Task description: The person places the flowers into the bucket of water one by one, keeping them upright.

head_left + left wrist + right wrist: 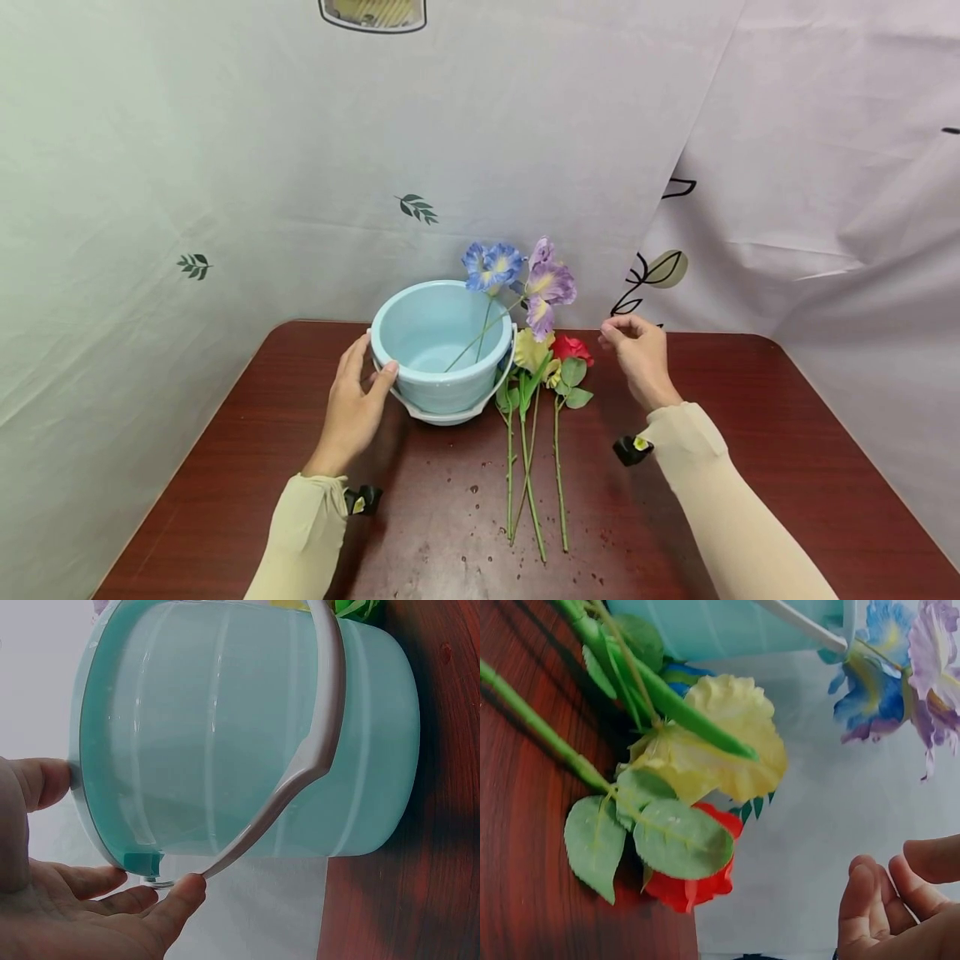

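A light blue bucket stands upright on the table. My left hand holds its left side, the thumb at the rim and the fingertips by the handle's hinge. A blue flower and a purple flower lean out over the bucket's right rim, their stems inside. Right of the bucket, my right hand hovers with fingers loosely curved and nothing in them. Nearest to it on the table lie a red rose and a yellow flower.
Several green stems point toward the table's front, and another blue flower lies partly hidden beside the bucket. Water drops dot the dark red wooden table. A pale printed cloth hangs right behind the table.
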A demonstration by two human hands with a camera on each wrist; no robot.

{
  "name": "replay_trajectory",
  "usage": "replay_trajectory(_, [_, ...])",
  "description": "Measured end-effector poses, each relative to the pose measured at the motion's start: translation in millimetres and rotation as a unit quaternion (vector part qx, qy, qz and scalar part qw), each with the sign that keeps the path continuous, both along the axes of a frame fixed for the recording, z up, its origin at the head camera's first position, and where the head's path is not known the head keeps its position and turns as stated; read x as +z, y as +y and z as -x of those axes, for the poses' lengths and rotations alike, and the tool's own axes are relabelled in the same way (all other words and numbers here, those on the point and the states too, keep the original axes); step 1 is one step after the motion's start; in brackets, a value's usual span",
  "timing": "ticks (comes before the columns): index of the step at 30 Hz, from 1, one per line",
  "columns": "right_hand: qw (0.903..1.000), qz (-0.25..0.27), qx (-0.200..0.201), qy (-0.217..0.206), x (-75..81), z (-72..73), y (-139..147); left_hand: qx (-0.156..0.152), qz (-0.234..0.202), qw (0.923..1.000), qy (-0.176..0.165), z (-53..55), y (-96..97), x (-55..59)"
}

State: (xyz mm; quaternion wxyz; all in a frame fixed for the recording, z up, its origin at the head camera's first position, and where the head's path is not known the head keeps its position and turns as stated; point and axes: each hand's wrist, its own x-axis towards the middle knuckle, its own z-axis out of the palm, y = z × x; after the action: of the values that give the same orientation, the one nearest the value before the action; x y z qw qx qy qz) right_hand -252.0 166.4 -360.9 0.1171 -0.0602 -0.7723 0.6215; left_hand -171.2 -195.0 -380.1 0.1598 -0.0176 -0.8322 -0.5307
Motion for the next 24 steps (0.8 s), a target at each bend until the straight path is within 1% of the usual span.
replay_trajectory(5, [0.9990,-0.031,0.024,-0.021,-3.9,-1.7,5.6,0.000,0.001,1.0000,-0.003,-0.1,-0.1,0.3])
replay_trajectory(12, [0.9914,-0.077,0.076,-0.073,-14.0,-1.1,8.2,-0.001,0.003,1.0000,-0.004,-0.1,-0.2,0.2])
replay_trajectory(17, [0.9873,-0.085,0.094,-0.095,-21.8,-2.1,3.4,0.001,0.004,1.0000,-0.004,0.1,-0.2,0.2])
replay_trajectory(20, [0.9850,-0.081,0.107,-0.109,-26.8,-4.0,-1.0,0.001,0.004,1.0000,-0.004,0.1,-0.2,0.2])
replay_trajectory(24, [0.9809,-0.083,0.134,-0.114,-33.6,-7.3,-7.1,0.000,0.003,1.0000,-0.004,0.3,-0.5,-0.4])
